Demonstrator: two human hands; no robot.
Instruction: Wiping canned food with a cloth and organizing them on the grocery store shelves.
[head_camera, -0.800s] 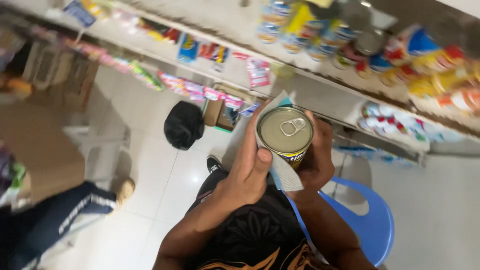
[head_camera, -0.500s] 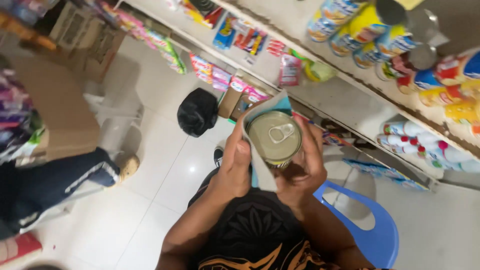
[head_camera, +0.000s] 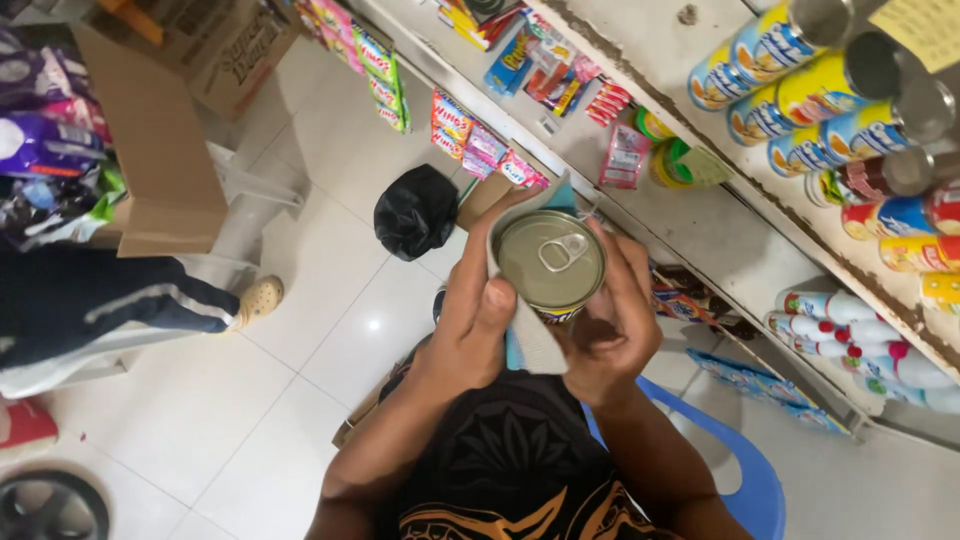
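I hold a round tin can (head_camera: 549, 262) with a pull-ring lid in front of me, lid facing up. My left hand (head_camera: 478, 320) grips its left side, thumb on the rim, with a pale cloth (head_camera: 530, 345) pressed between the palm and the can. My right hand (head_camera: 608, 330) wraps the can's right side and underside. The cloth's blue-grey corner sticks up behind the can. My dark patterned shirt (head_camera: 510, 470) fills the bottom of the view.
Shelves (head_camera: 700, 215) run along the right with rows of cans (head_camera: 800, 90) and snack packets (head_camera: 470, 135). A blue plastic chair (head_camera: 745, 470) is under me. A black bag (head_camera: 417, 210), cardboard boxes (head_camera: 150, 170) and another person's leg (head_camera: 130, 305) are on the white tiled floor at left.
The view has swung and tilted, so shelves and floor shifted. The can stays in both hands, turned slightly, with my left thumb now on its rim.
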